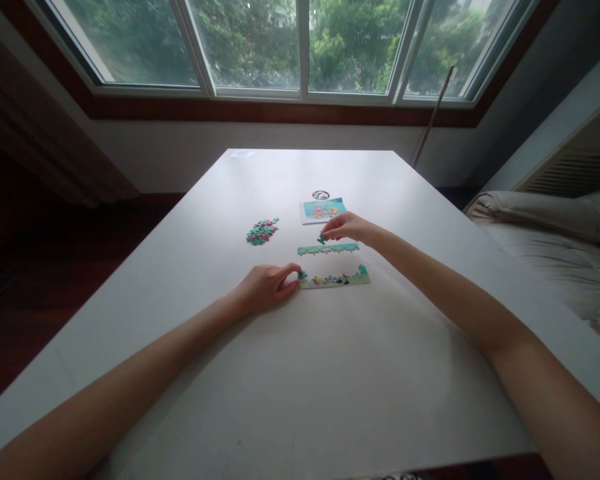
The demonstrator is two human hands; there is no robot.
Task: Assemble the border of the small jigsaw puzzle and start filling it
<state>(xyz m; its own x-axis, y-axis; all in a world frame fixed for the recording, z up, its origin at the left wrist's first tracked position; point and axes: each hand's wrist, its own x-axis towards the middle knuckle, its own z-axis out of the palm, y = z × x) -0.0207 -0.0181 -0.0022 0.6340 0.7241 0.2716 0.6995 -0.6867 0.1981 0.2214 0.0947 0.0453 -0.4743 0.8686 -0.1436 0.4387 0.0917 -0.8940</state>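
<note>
Frame centre: right hand (344, 227) pinching puzzle piece (322, 239). Just below: left hand (267, 287) touching puzzle strip (333, 280). Centre-left: loose pieces (262, 232).

This place looks like a room in a home. There is a wide window (250, 43) with green trees (360, 43) outside, a curtain (40, 127) and a dark reddish floor (45, 300). At the right is soft furniture (540, 247), bed or sofa, I cannot tell. The white tabletop (205, 227) carries a puzzle (330, 281).

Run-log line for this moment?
right hand: pinching small teal jigsaw piece | left hand: at left end of pale-green printed jigsaw strip | nearby: heaped multicoloured jigsaw pieces
</note>
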